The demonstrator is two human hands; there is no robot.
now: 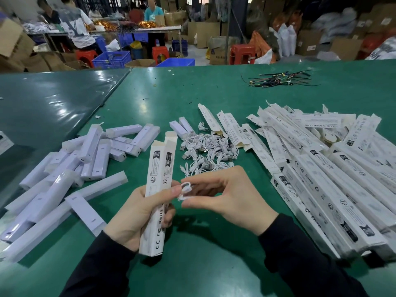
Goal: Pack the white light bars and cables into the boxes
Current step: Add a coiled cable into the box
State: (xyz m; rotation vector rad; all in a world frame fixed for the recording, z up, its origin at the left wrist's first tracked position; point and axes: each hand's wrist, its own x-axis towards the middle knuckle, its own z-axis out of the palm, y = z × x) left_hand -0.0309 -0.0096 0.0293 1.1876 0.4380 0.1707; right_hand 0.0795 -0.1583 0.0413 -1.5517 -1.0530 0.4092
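Left hand point(137, 213) round slim cardboard box point(159, 189) — upright

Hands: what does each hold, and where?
Left hand grips an open box around its lower half; right hand pinches a coiled white cable by its loop.

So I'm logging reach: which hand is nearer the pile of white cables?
Right. The right hand, pinching a coiled cable, sits just below the pile of white cables. The left hand, holding two boxes, is lower and further left.
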